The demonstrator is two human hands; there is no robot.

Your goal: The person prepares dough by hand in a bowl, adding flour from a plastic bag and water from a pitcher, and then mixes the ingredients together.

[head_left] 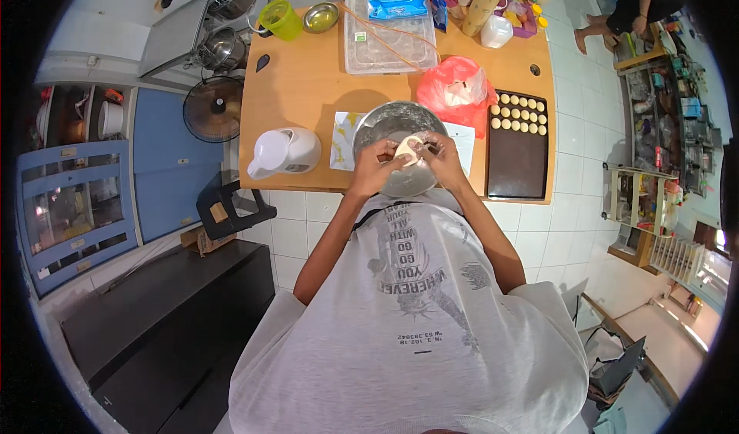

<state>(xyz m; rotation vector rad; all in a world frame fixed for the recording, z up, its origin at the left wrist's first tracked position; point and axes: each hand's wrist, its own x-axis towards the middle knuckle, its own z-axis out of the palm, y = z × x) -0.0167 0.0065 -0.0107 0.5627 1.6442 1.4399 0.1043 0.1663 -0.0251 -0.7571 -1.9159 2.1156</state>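
A light-brown wooden counter (pixel 292 72) stands on a floor of white tiles (pixel 292 218). At its left near corner is a white jug (pixel 285 153); at its right edge lies a dark tray (pixel 517 165), with rows of small pale balls (pixel 519 115) on its far end. A red plastic bag (pixel 454 88) sits beside the tray, and farther back are a clear plastic box (pixel 366 49), a green cup (pixel 282 20) and a small metal dish (pixel 321 17). To the left stand a fan (pixel 212 109) and a blue cabinet (pixel 173 149); at the upper right, another person (pixel 645 11) is partly in view.

The person's forearms reach forward and converge over a large metal bowl (pixel 366 130) at the near edge. The left hand (pixel 373 166) and right hand (pixel 444 161) face each other, fingers bent inward. Both sets of fingers grasp a pale, roundish piece of dough (pixel 409 148) between them, above the bowl.
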